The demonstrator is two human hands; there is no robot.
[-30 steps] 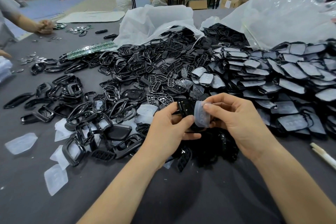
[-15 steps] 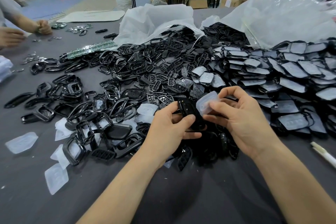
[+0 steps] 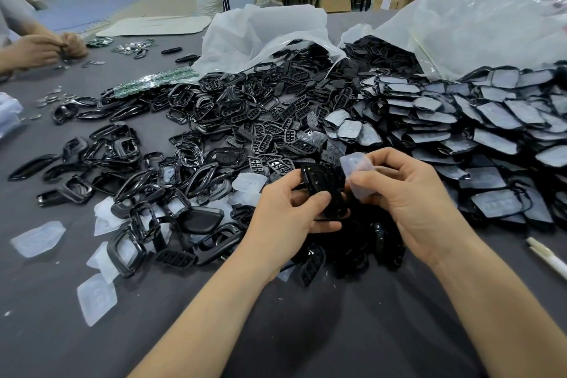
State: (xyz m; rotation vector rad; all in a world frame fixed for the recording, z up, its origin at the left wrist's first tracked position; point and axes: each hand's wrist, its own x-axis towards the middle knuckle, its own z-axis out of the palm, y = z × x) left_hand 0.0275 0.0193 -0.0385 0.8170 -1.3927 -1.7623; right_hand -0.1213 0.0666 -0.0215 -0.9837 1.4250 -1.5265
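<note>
My left hand [image 3: 290,218] grips a black plastic key-fob shell [image 3: 323,190], tilted upright above the grey table [image 3: 306,331]. Just to its right, my right hand [image 3: 411,202] pinches a translucent white rubber pad [image 3: 356,167] between thumb and fingers, close beside the shell's edge. Both hands hover over a small dark heap of black parts [image 3: 352,248]. Part of the shell is hidden behind my left thumb.
A big pile of black frames and grilles [image 3: 239,120] fills the middle; shells fitted with pads [image 3: 478,120] are stacked right. Loose pads [image 3: 38,238] lie left. White plastic bags [image 3: 267,31] stand behind. A white pen [image 3: 549,258] lies right. Another person's hands [image 3: 46,47] work at far left.
My right hand has turned the pad and shifted it slightly, keeping it next to the shell. My left hand has stayed nearly still. The other person's hands have come together at far left.
</note>
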